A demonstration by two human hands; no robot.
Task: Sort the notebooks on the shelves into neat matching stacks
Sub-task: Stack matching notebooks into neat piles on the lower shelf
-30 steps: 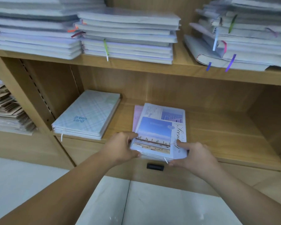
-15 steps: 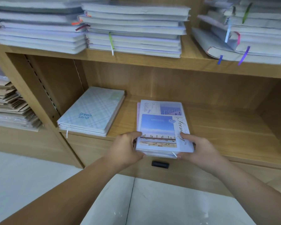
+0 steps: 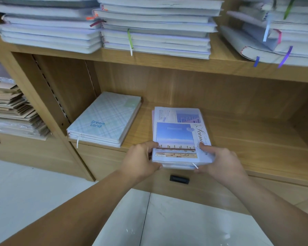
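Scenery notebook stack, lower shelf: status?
Left hand and right hand grip the scenery notebook stack by its sides. Stack at lower shelf front edge. Dream Land stack apart, left.

Head camera looks forward and down, close on the lower shelf [image 3: 247, 139].

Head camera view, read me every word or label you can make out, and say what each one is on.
"Dream Land": plaid cover topping the left stack.
"WIND": sideways, top left of the cover of the held stack.
"Scene": cursive down that cover's right edge; the right hand hides the rest.
Small print beside "WIND": too small to read.
Upper-shelf notebooks: no readable text.
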